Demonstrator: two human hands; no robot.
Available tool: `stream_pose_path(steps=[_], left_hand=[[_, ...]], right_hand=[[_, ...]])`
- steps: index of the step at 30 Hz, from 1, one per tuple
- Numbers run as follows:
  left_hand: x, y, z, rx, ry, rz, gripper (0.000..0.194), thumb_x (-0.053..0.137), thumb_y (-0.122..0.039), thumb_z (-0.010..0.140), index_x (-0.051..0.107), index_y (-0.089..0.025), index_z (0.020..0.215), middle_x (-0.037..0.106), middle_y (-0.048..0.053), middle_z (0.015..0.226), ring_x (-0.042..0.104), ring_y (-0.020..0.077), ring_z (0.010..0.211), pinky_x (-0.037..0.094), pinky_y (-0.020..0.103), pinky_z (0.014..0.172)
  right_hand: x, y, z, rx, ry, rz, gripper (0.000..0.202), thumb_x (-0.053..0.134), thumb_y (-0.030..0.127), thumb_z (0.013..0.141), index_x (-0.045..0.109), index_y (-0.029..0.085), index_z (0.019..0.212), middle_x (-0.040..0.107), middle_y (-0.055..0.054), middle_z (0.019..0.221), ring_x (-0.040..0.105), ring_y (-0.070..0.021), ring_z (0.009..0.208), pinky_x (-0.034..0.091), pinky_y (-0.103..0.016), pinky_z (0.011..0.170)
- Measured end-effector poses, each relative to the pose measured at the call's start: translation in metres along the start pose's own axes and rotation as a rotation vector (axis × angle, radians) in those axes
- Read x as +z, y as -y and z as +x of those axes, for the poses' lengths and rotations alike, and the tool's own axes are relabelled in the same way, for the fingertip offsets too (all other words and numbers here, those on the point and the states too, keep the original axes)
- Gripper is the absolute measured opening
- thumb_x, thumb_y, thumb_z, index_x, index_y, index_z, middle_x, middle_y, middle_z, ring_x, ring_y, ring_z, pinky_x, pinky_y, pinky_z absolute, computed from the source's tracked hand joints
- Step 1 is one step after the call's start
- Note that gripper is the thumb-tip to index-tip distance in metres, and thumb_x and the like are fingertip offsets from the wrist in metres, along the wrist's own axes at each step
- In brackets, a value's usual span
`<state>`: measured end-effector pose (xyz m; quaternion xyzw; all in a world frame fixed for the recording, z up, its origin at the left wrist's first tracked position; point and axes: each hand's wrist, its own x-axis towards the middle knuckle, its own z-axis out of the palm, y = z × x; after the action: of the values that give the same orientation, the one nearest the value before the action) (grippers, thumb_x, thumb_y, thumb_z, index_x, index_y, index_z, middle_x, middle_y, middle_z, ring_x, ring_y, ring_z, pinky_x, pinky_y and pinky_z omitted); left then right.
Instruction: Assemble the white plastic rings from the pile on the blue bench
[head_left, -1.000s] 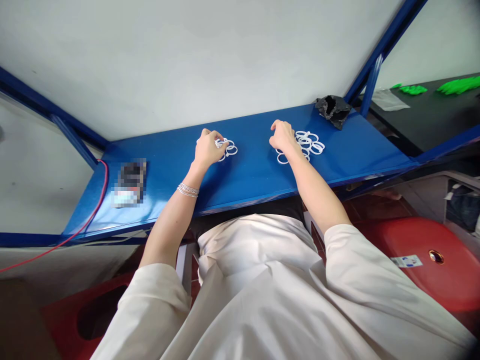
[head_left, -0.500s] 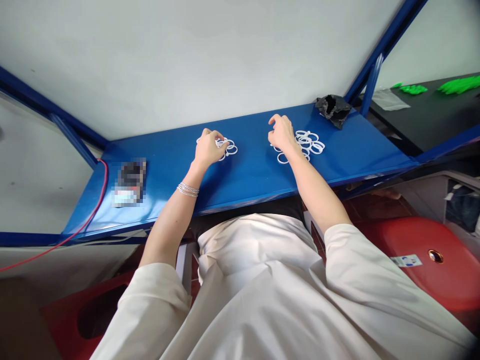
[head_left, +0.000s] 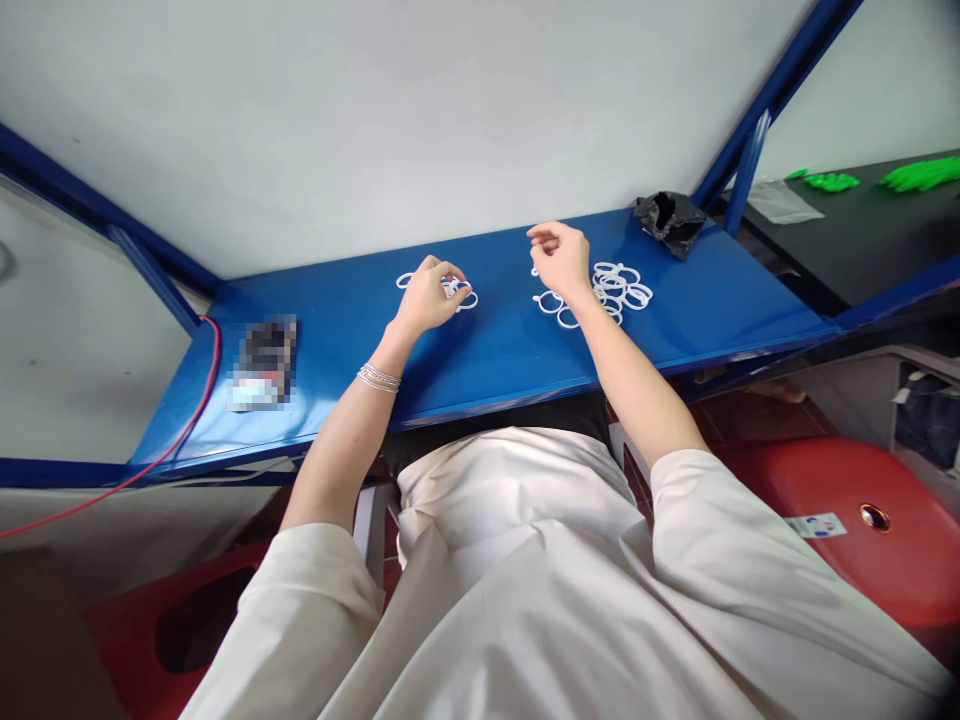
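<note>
White rings, each seeming to carry a small knob, lie in two groups on the blue table (head_left: 502, 345). My left hand (head_left: 429, 300) is over the smaller left group (head_left: 471, 302), fingers curled and thumb close to the index finger. A white ring (head_left: 453, 288) shows between them, partly covered. My right hand (head_left: 561, 262) is closed beside the larger right pile (head_left: 616, 285), index finger reaching forward. A bit of another white ring (head_left: 535, 271) shows at its fingers; the remainder is hidden behind the hand.
A crumpled black plastic bag (head_left: 670, 222) stands at the table's back right. At the left lie a blurred-out object (head_left: 262, 365) and a red cable (head_left: 206, 385). Blue frame bars (head_left: 746, 170) rise at the sides. A red stool (head_left: 817, 480) is at the right.
My right hand has shifted slightly left and back, and a white ring bit now shows at its fingers. My left hand has moved slightly right; a lower ring there no longer shows.
</note>
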<state>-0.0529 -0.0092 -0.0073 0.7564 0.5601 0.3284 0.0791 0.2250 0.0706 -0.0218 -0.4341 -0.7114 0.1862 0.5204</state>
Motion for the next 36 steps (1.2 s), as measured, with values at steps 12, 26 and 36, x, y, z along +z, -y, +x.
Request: stream_pose_path(steps=[12, 26, 36], left_hand=[[0.013, -0.005, 0.0, 0.175, 0.033, -0.23, 0.021, 0.089, -0.035, 0.091, 0.083, -0.02, 0.106, 0.075, 0.006, 0.107, 0.06, 0.0119, 0.069, 0.06, 0.034, 0.079], [0.003, -0.022, -0.002, -0.073, 0.249, -0.613, 0.051, 0.083, -0.059, 0.099, 0.067, -0.017, 0.076, 0.067, 0.003, 0.065, 0.054, 0.0076, 0.046, 0.039, 0.021, 0.045], [-0.004, -0.036, -0.003, -0.055, 0.391, -0.83, 0.079, 0.08, -0.088, 0.086, 0.045, -0.022, 0.062, 0.038, -0.005, 0.055, 0.032, 0.0058, 0.047, 0.024, 0.025, 0.045]], right_hand=[[0.037, 0.035, -0.022, 0.094, 0.296, 0.559, 0.025, 0.087, 0.019, 0.078, 0.077, 0.018, 0.101, 0.08, -0.007, 0.101, 0.077, -0.0222, 0.091, 0.068, -0.039, 0.091], [0.034, 0.056, -0.039, 0.231, 0.545, 0.537, 0.022, 0.087, 0.023, 0.091, 0.065, 0.021, 0.087, 0.073, -0.002, 0.073, 0.068, -0.017, 0.057, 0.059, -0.028, 0.052], [0.041, 0.075, -0.045, 0.345, 0.644, 0.84, 0.026, 0.066, 0.027, 0.092, 0.052, 0.022, 0.071, 0.036, 0.008, 0.058, 0.028, -0.0081, 0.048, 0.036, -0.019, 0.041]])
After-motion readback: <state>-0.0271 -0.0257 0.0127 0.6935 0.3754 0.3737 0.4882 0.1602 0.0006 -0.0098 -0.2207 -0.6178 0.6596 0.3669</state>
